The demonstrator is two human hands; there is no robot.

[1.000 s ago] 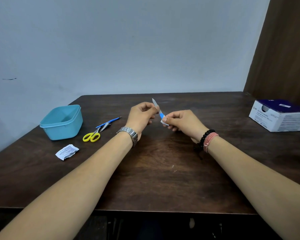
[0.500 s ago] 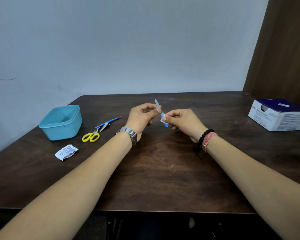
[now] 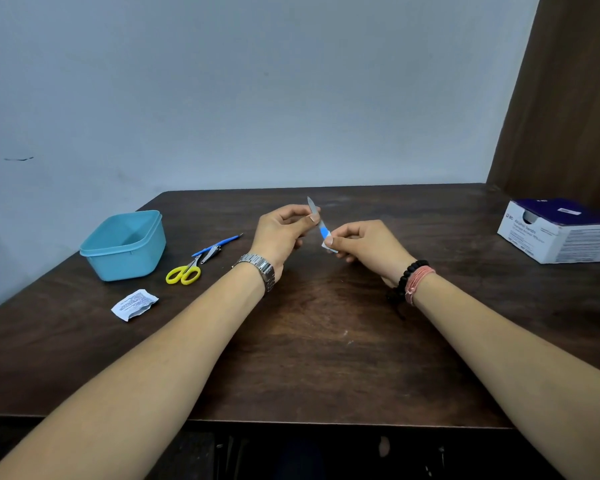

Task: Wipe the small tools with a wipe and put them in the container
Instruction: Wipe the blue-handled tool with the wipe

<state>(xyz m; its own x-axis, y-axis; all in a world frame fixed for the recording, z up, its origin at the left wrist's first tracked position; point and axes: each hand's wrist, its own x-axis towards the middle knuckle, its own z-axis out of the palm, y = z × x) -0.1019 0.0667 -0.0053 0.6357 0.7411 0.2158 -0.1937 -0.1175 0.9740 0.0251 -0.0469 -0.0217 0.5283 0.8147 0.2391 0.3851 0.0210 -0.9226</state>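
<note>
Over the middle of the table I hold a small nail file point(image 3: 323, 231) with a metal blade and a blue handle, tilted with its tip up and to the left. My left hand point(image 3: 280, 233) pinches the metal blade. My right hand point(image 3: 368, 247) pinches a white wipe point(image 3: 326, 245) around the lower end of the blue handle. The teal container point(image 3: 94, 252) stands open at the left. Beside it on the table lie yellow-handled scissors point(image 3: 183, 273), a metal nail clipper point(image 3: 210, 253) and a thin blue stick tool point(image 3: 222, 242).
A torn white wipe sachet point(image 3: 134, 304) lies near the left front of the dark wooden table point(image 3: 319, 358). A white and purple swab box point(image 3: 561, 237) sits at the right edge. A brown curtain hangs at the far right.
The file's tip has rocked slightly right and back left between my fingers. Both hands stay in the same place, and the items on the table have not moved.
</note>
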